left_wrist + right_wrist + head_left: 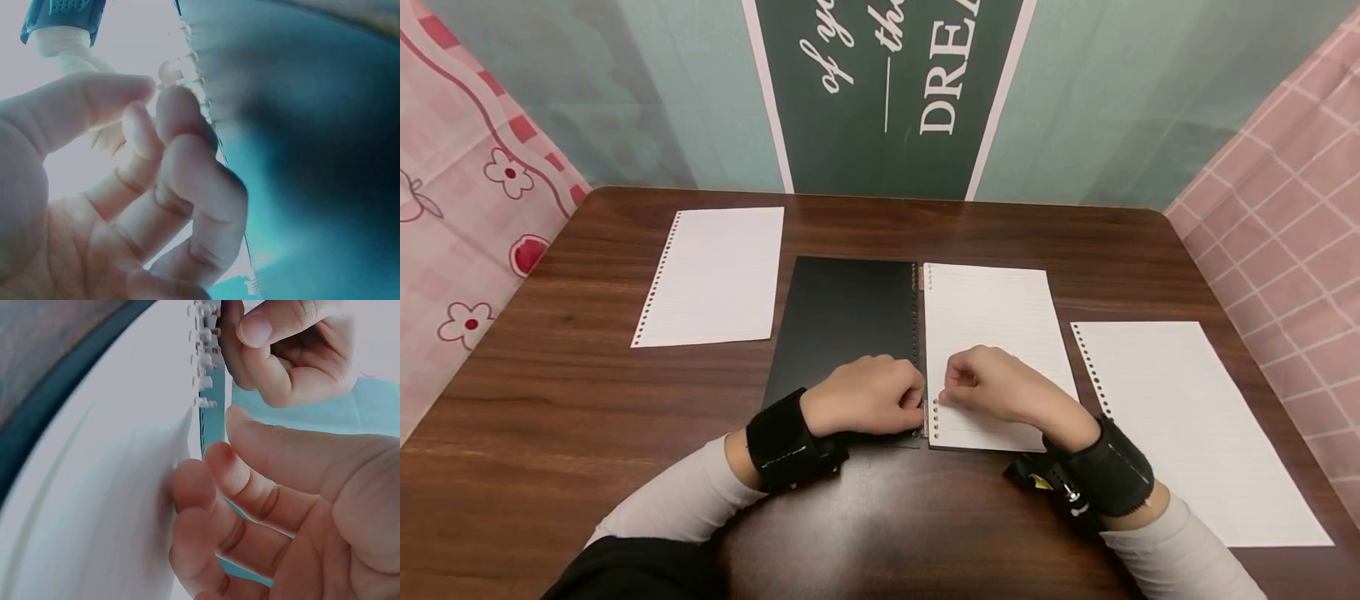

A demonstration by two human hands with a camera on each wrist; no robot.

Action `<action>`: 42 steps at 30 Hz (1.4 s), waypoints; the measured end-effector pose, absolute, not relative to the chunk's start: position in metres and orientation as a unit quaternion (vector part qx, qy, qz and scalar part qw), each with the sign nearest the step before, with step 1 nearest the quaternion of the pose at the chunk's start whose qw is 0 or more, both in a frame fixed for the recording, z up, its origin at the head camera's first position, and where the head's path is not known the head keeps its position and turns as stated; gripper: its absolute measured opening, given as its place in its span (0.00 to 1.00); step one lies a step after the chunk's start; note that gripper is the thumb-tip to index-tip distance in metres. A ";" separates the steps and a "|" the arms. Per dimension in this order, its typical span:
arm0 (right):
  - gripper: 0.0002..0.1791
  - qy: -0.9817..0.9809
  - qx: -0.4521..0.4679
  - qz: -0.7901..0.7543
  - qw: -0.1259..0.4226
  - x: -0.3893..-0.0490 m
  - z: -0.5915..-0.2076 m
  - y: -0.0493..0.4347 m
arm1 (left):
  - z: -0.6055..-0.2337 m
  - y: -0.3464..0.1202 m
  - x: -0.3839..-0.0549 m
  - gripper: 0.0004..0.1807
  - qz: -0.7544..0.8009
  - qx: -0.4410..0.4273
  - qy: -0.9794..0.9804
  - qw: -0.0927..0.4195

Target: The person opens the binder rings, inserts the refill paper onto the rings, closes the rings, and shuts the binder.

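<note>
A loose-leaf notebook (857, 312) lies spread, its black cover on the left and a stack of lined, punched paper (992, 312) on the right. At the lower part of its spine, my left hand (868, 393) has curled fingers and thumb gathered at the binding rings (203, 359). The ring prongs stand up through the holes along the paper's edge. My right hand (1000, 385) is over the lower paper, fingers loosely bent and fingertips against the sheet beside the rings. A small gap shows between its thumb (275, 447) and index finger, with nothing between them.
One loose punched sheet (711, 279) lies at the back left of the brown wooden table (550, 400). Another larger-looking sheet (1195, 433) lies at the right, close to my right forearm. Printed cloths hang around the table's back and sides.
</note>
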State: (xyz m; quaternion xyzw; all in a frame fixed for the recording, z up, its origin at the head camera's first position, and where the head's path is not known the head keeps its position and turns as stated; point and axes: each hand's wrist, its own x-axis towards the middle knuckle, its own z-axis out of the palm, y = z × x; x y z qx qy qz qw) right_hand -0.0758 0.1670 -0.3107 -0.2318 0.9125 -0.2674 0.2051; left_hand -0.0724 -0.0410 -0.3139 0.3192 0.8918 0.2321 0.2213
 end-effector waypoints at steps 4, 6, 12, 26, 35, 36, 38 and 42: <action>0.11 0.914 -0.232 -0.265 0.201 -0.078 -0.309 0.169 | -0.313 -0.041 -0.072 0.17 0.238 0.319 0.892 0.214; 0.11 0.914 -0.232 -0.264 0.201 -0.078 -0.309 0.169 | -0.313 -0.041 -0.072 0.16 0.237 0.319 0.892 0.216; 0.09 0.920 -0.225 -0.258 0.191 -0.077 -0.308 0.172 | -0.312 -0.039 -0.072 0.14 0.241 0.319 0.890 0.220; 0.07 0.926 -0.197 -0.282 0.157 -0.071 -0.308 0.192 | -0.308 -0.027 -0.077 0.15 0.262 0.347 0.876 0.209; 0.07 0.932 -0.168 -0.280 0.157 -0.069 -0.306 0.202 | -0.302 -0.011 -0.079 0.15 0.253 0.350 0.879 0.204; 0.07 0.933 -0.166 -0.280 0.155 -0.068 -0.306 0.204 | -0.301 -0.009 -0.079 0.15 0.252 0.350 0.879 0.204; 0.06 0.934 -0.159 -0.280 0.153 -0.067 -0.306 0.207 | -0.300 -0.005 -0.079 0.14 0.252 0.354 0.878 0.202; 0.07 0.936 -0.153 -0.283 0.144 -0.065 -0.308 0.212 | -0.297 0.004 -0.079 0.14 0.248 0.357 0.877 0.206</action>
